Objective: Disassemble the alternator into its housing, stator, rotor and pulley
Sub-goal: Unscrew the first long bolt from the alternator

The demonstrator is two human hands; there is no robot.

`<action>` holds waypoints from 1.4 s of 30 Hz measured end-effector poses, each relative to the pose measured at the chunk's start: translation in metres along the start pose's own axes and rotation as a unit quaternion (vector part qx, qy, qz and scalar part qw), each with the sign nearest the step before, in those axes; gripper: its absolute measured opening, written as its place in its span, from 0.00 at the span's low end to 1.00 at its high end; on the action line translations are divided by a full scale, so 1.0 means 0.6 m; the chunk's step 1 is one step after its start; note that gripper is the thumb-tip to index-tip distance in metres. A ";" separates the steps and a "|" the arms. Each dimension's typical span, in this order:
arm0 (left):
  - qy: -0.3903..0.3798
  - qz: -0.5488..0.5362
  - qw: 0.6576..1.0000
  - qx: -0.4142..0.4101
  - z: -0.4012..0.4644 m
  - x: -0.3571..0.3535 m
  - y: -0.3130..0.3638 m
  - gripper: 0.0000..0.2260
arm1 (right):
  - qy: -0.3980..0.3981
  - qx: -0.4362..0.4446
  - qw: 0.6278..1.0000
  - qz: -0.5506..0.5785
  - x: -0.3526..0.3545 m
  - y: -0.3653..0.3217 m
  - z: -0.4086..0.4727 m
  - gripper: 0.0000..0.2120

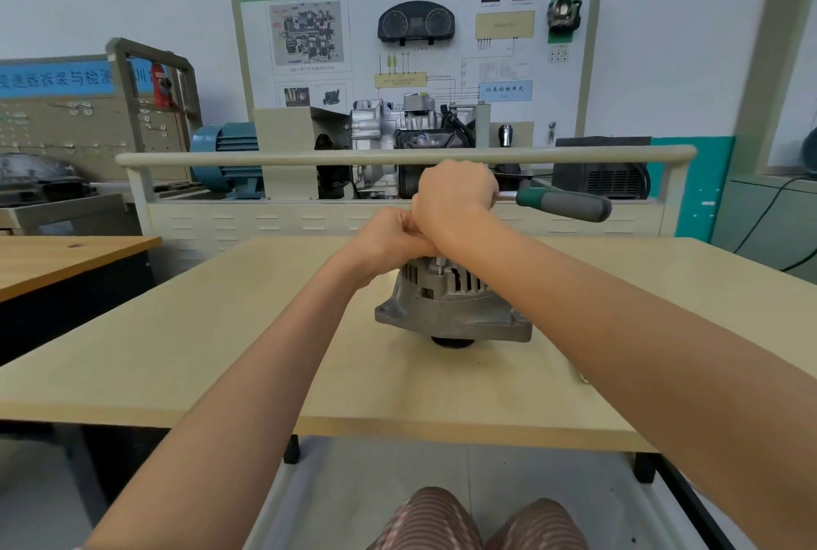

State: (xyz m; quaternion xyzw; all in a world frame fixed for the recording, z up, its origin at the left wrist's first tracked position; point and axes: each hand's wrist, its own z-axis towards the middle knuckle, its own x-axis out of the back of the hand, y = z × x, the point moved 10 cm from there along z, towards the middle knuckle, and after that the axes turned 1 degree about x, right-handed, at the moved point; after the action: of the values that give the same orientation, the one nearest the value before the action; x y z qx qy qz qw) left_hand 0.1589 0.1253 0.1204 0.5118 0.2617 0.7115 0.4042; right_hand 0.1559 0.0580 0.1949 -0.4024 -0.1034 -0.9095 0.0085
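While the alternator (451, 306) stands pulley-down near the far edge of the table (221, 350), about midway along it, I have both hands on top of it. My right hand (455, 193) is curled around the head end of a ratchet wrench (561, 202), whose green and grey handle sticks out to the right, level with the table. My left hand (389, 238) is closed in a fist pressed against my right wrist, just above the housing; whether it grips anything underneath I cannot tell. I judge the job is barely begun: the housing halves look joined, the dark pulley (452, 342) sits under the body, and no stator, rotor or loose bolts lie on the table. I seem to be working a fastener on the rear end, with all the separating left to do.
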 end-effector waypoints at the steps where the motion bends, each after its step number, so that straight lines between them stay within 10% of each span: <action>1: 0.005 0.008 1.000 0.003 -0.002 0.000 0.000 0.15 | -0.005 -0.007 1.000 -0.005 -0.001 0.003 0.000 0.13; 8: -0.021 -0.010 1.000 -0.004 -0.007 0.002 0.001 0.06 | 0.072 0.097 0.981 0.152 0.018 -0.024 -0.007 0.18; 15: -0.051 -0.028 0.998 -0.005 -0.010 -0.005 0.001 0.06 | 0.054 0.132 0.859 0.492 0.003 -0.015 -0.001 0.23; 23: 0.025 0.029 0.999 0.037 -0.013 0.007 0.005 0.05 | 0.062 0.067 0.986 0.140 0.009 -0.014 -0.005 0.11; 29: 0.034 0.057 0.997 0.028 -0.026 -0.001 0.019 0.16 | 0.066 0.050 0.989 0.121 0.016 -0.013 -0.008 0.13; 35: -0.030 -0.004 1.000 0.004 -0.021 -0.001 0.004 0.05 | 0.044 0.114 0.894 0.430 0.007 -0.016 -0.007 0.21; 39: -0.033 -0.013 0.999 -0.002 -0.021 -0.001 0.005 0.15 | 0.006 0.069 0.803 0.592 -0.013 -0.018 -0.001 0.22; 42: -0.023 -0.021 0.999 -0.009 -0.018 0.003 0.003 0.11 | 0.029 0.080 0.809 0.582 -0.008 -0.020 -0.002 0.22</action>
State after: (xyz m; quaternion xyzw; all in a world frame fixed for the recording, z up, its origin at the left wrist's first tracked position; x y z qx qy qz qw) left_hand 0.1477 0.1260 0.1192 0.5189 0.2568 0.6934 0.4290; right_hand 0.1573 0.0694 0.1884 -0.3588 0.0780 -0.7337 0.5717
